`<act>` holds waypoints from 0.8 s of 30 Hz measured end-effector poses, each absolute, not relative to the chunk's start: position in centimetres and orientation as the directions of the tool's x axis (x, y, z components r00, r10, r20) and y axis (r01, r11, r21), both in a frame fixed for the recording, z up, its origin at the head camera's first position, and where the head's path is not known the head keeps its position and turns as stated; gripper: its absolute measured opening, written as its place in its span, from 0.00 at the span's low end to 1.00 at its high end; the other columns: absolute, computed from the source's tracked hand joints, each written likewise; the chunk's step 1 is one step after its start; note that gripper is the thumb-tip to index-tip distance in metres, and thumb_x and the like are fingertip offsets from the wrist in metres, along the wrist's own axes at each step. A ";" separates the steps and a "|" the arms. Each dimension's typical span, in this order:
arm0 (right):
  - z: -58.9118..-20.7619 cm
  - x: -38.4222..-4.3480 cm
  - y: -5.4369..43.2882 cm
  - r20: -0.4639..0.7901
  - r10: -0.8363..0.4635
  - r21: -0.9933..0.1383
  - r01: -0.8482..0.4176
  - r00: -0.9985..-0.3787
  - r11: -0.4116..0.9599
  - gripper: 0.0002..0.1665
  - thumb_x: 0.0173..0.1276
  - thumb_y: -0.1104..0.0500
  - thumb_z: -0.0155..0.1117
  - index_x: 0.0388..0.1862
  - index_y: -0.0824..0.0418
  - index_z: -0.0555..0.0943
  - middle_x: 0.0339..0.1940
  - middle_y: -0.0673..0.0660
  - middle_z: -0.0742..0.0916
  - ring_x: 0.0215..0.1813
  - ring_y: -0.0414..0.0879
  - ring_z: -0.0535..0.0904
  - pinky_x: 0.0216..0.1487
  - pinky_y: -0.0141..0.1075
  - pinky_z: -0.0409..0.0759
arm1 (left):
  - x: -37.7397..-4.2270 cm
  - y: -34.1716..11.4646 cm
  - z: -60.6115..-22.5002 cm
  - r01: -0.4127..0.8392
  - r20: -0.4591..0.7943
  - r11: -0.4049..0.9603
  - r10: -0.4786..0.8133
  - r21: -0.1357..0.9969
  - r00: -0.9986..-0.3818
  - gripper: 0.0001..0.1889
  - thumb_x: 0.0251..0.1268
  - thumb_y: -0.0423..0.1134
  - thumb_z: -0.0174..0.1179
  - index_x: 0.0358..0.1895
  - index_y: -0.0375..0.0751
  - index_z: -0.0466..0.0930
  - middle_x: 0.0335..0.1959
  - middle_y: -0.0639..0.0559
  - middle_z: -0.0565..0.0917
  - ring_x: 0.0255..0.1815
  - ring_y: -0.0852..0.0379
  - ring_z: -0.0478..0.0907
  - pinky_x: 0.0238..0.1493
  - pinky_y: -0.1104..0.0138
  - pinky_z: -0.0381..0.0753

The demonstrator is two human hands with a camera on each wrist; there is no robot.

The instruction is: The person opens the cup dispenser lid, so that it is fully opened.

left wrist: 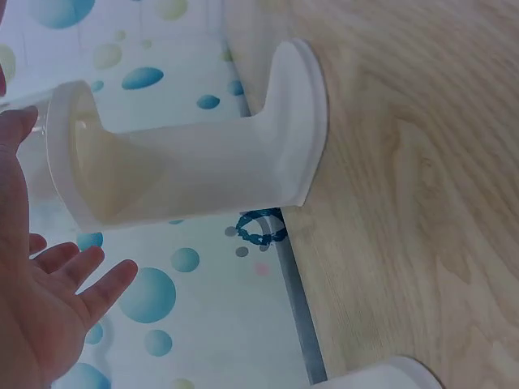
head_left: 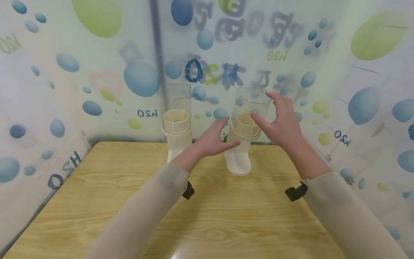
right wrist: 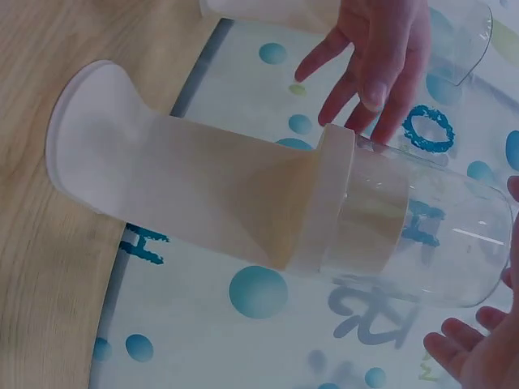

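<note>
From here, head view: clear-topped stand [head_left: 238, 161] right of centre on table [head_left: 233, 219], twin [head_left: 178, 143] at its left; left hand [head_left: 213, 141] and right hand [head_left: 284, 120] flank it, neither gripping. Left wrist view: stand upper left, left thumb [left wrist: 15, 128] contact unclear. Right wrist view: stand mid-frame, right fingers [right wrist: 448, 350] loose, lower right.

Near the back edge of the surface [head_left: 245, 212], the left forearm [head_left: 152, 198] hides the foot of the left white stand [head_left: 179, 142]. The surface's near edge is cut off. Grey lettering [head_left: 230, 29] looks blurred. Whether the right grip [head_left: 282, 120] touches the right white stand [head_left: 240, 153] is unclear.
</note>
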State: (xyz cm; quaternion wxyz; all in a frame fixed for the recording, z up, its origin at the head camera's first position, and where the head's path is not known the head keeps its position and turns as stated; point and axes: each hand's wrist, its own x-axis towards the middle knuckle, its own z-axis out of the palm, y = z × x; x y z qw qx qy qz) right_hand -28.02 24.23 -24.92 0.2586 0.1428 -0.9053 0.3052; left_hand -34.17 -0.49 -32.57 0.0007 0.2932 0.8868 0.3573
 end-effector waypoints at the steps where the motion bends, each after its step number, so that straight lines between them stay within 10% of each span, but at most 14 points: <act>1: -24.8 -28.4 24.0 0.553 -0.103 -0.475 -0.414 -0.827 0.776 0.48 0.78 0.40 0.68 0.89 0.55 0.63 0.87 0.67 0.63 0.84 0.68 0.64 0.78 0.72 0.67 | -34.6 -0.3 -32.5 0.506 0.205 0.562 0.512 0.654 -0.834 0.58 0.74 0.67 0.67 0.93 0.48 0.42 0.92 0.43 0.54 0.88 0.42 0.63 0.84 0.44 0.68; 17: -25.9 -31.2 21.9 0.597 -0.034 -0.500 -0.404 -0.802 0.766 0.41 0.76 0.42 0.73 0.80 0.57 0.75 0.85 0.64 0.67 0.76 0.71 0.75 0.74 0.66 0.76 | -37.5 2.8 -31.9 0.458 0.247 0.394 0.479 0.797 -0.842 0.72 0.57 0.62 0.82 0.93 0.50 0.35 0.93 0.47 0.51 0.92 0.44 0.53 0.87 0.42 0.62; 24: -26.8 -31.8 21.5 0.676 0.026 -0.503 -0.436 -0.736 0.746 0.38 0.72 0.44 0.78 0.74 0.59 0.80 0.80 0.62 0.73 0.70 0.68 0.80 0.62 0.63 0.82 | -37.6 3.6 -32.7 0.461 0.274 0.371 0.458 0.806 -0.846 0.71 0.57 0.60 0.83 0.93 0.50 0.37 0.87 0.42 0.63 0.85 0.43 0.65 0.83 0.41 0.69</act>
